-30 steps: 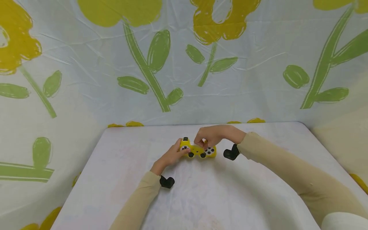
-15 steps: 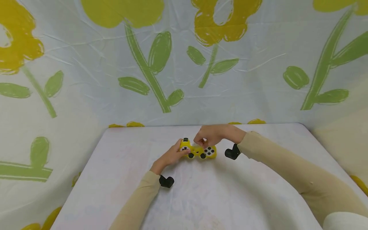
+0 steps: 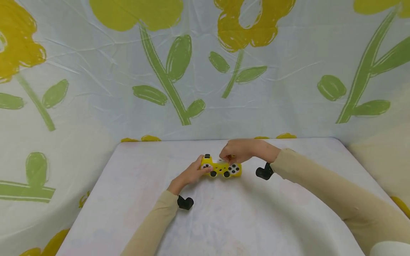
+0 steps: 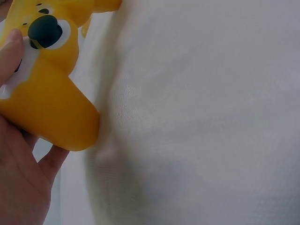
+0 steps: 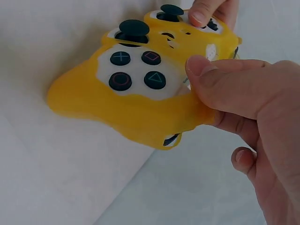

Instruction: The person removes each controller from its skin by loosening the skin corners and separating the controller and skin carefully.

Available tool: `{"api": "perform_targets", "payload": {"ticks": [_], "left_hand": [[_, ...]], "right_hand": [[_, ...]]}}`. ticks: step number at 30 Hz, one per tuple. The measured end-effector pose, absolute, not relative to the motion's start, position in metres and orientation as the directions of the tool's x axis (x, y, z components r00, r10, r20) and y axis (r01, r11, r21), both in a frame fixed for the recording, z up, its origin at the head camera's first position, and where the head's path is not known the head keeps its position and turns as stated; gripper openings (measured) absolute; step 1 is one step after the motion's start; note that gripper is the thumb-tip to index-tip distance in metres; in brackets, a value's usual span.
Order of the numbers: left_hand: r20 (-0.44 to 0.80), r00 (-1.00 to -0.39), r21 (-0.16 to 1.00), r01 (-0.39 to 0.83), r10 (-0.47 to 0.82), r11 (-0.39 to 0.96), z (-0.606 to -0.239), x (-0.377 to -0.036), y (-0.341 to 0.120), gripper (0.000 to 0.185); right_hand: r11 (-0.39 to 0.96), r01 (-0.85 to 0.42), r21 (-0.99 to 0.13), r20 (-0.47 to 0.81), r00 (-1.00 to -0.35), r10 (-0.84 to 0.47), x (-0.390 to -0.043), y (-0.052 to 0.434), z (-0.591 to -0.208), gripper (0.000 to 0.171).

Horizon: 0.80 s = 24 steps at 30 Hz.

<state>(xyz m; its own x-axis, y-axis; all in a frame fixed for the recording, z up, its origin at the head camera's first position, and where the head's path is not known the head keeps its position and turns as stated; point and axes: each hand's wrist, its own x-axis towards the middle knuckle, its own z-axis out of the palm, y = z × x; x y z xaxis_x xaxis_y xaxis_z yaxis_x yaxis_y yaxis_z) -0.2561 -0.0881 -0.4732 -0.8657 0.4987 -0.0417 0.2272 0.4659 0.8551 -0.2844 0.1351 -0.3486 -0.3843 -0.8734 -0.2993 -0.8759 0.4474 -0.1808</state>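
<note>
A game controller [image 3: 221, 168] in a yellow rubbery cover lies on the white cloth of the table [image 3: 134, 199], a little beyond its middle. My left hand [image 3: 193, 173] grips its left handle [image 4: 47, 112], thumb laid on the face beside a black stick [image 4: 45, 31]. My right hand [image 3: 237, 151] comes over from the far side and pinches the yellow cover's upper edge [image 5: 197, 101] between thumb and fingers, near the black face buttons [image 5: 136, 70]. The controller [image 5: 136, 89] is tilted up off the cloth on its right side in the right wrist view.
A sheet printed with yellow flowers and green stems [image 3: 166, 81] hangs round the table on three sides. Black wrist-camera mounts [image 3: 185, 202] sit under my left sleeve and beside my right wrist [image 3: 264, 172]. The table's far edge [image 3: 224, 139] runs just behind the controller.
My right hand has drawn slightly to the right and lower onto the controller's top edge. The left hand and the controller have stayed almost in place.
</note>
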Motion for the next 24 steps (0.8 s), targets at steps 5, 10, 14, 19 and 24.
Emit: {"api": "perform_targets", "payload": {"ticks": [5, 10, 14, 19, 24], "left_hand": [[-0.047, -0.871, 0.853, 0.22, 0.489, 0.474, -0.471, -0.259, -0.09, 0.045], [-0.056, -0.875, 0.852, 0.209, 0.481, 0.48, -0.47, -0.259, -0.091, 0.044], [-0.061, -0.867, 0.859, 0.207, 0.494, 0.469, -0.471, -0.257, -0.091, 0.044], [-0.078, -0.867, 0.857, 0.194, 0.493, 0.477, -0.473, -0.254, -0.09, 0.05], [-0.07, -0.864, 0.848, 0.212, 0.499, 0.485, -0.47, -0.249, -0.086, 0.05]], "right_hand": [[0.445, -0.887, -0.118, -0.271, -0.403, -0.874, -0.285, 0.14, -0.348, 0.013], [0.449, -0.89, -0.077, -0.263, -0.417, -0.87, -0.286, 0.144, -0.347, 0.012], [0.467, -0.877, -0.115, -0.297, -0.418, -0.858, -0.286, 0.146, -0.344, 0.013], [0.497, -0.86, -0.115, -0.351, -0.433, -0.83, -0.286, 0.149, -0.341, 0.012], [0.54, -0.837, -0.085, -0.409, -0.465, -0.785, -0.285, 0.151, -0.338, 0.02]]}}
